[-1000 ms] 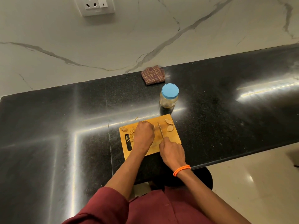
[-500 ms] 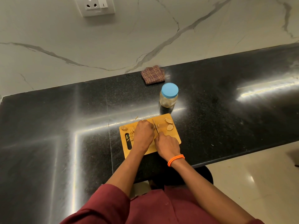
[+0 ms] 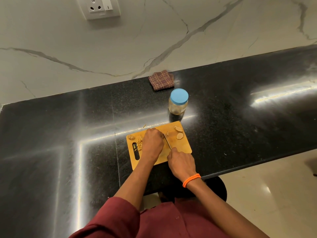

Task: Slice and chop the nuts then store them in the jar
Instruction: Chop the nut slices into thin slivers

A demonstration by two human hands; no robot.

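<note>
Two hands work over a wooden cutting board (image 3: 181, 148) on the black counter (image 3: 240, 117). The left hand (image 3: 152, 143) rests on the board with fingers curled down; whatever it steadies is hidden beneath it. The right hand (image 3: 181, 163) grips the handle of a knife (image 3: 166, 141), whose blade runs just beside the left hand's knuckles. Sliced nuts (image 3: 139, 143) lie left of the left hand; whole nuts (image 3: 179, 133) lie at the board's far right corner. A jar (image 3: 178, 102), blue lid on, stands just beyond the board.
</note>
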